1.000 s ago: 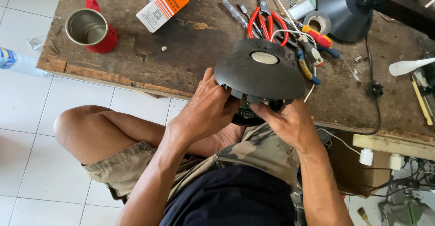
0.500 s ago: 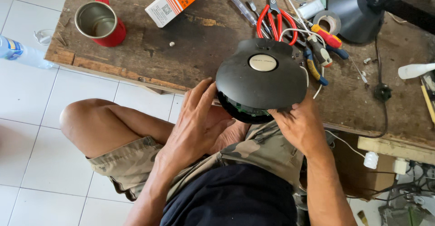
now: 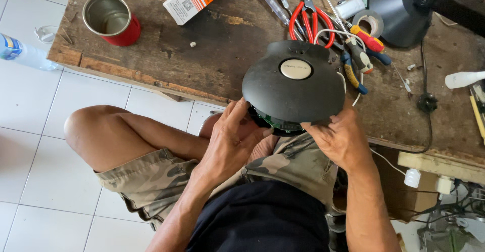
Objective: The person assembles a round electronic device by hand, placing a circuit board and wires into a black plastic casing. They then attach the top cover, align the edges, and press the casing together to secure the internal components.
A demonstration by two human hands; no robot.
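1. Wooden counter (image 3: 212, 44), worn and dark, carries the clutter; the person sits at its near edge with bare knees over white floor tiles.
2. Black round housing (image 3: 293, 82), the largest thing in hand, is held just over the counter's near edge, above the lap. Its domed face with a pale oval badge looks up at the camera; the open underside, where a green circuit board edge shows, faces down toward the lap. It is almost circular, so it has no clear long axis; the small bulge on its rim points away from the person.
3. Left hand (image 3: 232, 141) has its grip clamped on the housing's lower left rim, fingertips curled under the edge.
4. Right hand (image 3: 341, 138) has its grip closed on the lower right rim.
5. To work the rim well, I judge it best to keep both hands opposite each other, press evenly, and keep fingertips off the board.
6. Red mug (image 3: 112, 20), red scissors (image 3: 308, 17) and pliers (image 3: 353, 62) lie behind, untouched.
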